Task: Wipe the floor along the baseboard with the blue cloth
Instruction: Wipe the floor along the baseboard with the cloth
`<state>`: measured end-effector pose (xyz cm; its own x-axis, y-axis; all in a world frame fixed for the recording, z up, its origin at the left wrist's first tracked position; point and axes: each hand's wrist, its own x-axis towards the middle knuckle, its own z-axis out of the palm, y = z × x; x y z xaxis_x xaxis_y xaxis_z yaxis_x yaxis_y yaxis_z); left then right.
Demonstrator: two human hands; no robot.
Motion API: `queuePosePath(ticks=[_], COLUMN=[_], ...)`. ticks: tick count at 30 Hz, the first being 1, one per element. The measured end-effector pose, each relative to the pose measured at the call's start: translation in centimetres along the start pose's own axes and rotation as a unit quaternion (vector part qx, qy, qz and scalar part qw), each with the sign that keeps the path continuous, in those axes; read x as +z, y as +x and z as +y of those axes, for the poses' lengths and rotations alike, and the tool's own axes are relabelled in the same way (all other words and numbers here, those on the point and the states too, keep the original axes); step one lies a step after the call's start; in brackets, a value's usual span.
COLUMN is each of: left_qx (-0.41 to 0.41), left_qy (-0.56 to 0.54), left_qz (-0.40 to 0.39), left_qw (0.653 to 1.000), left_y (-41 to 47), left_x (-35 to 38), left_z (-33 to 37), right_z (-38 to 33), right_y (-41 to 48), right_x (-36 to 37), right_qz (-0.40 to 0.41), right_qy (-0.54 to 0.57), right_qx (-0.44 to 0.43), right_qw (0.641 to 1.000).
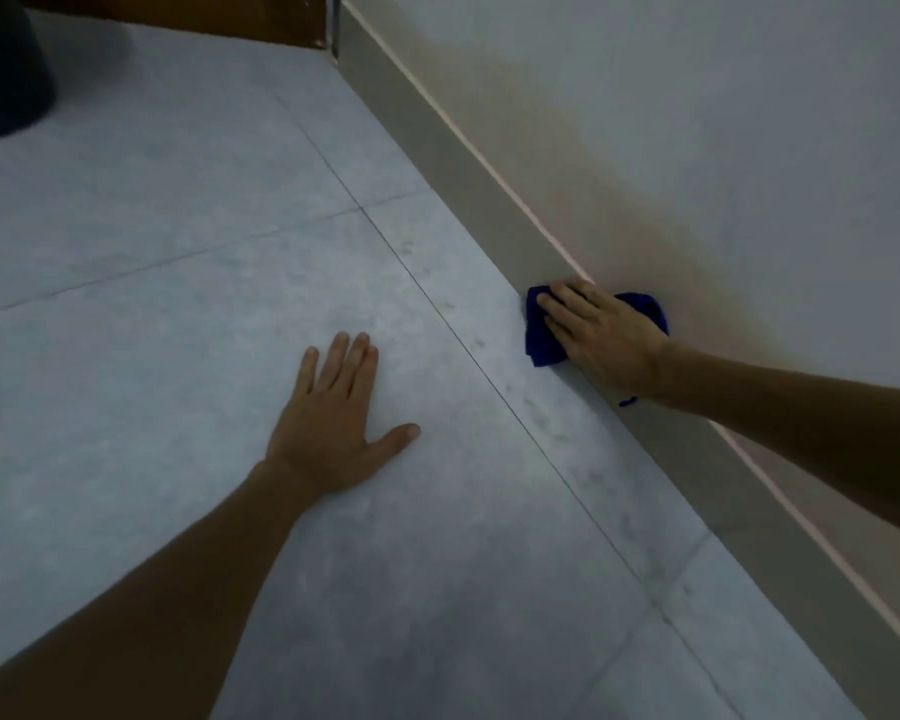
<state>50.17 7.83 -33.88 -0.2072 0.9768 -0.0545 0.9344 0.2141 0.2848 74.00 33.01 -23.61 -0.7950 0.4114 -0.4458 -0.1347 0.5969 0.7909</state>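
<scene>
My right hand [601,337] presses a crumpled blue cloth [540,339] against the grey baseboard [437,142], right where it meets the tiled floor [178,252]. Most of the cloth is hidden under my palm; blue edges show past my fingertips and behind my wrist. My left hand [336,423] lies flat on the floor with its fingers spread and holds nothing. It is well to the left of the cloth.
The baseboard runs diagonally from the top middle to the bottom right, with a stained pale wall [697,122] above it. A dark round object [6,70] stands at the top left corner. Brown wood [261,18] closes the far end of the floor.
</scene>
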Motion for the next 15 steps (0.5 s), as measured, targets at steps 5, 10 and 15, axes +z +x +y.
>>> queuePosePath(ticks=[5, 10, 15], left_qx=[0.077, 0.235, 0.347], left_qy=[0.004, 0.017, 0.018], left_qz=[-0.015, -0.048, -0.111], left_qw=[0.997, 0.971, 0.931], left_y=[-4.6, -10.0, -14.6], left_x=[1.2, 2.7, 4.7], left_z=[4.4, 9.3, 14.3], right_z=[-5.0, -10.7, -15.2], right_y=[-14.3, -28.1, -38.6], right_x=[2.5, 4.5, 7.0], right_qz=[-0.118, -0.129, -0.13], right_qy=[0.011, 0.044, 0.14], right_qx=[-0.057, -0.045, -0.022], right_qw=[0.991, 0.99, 0.981])
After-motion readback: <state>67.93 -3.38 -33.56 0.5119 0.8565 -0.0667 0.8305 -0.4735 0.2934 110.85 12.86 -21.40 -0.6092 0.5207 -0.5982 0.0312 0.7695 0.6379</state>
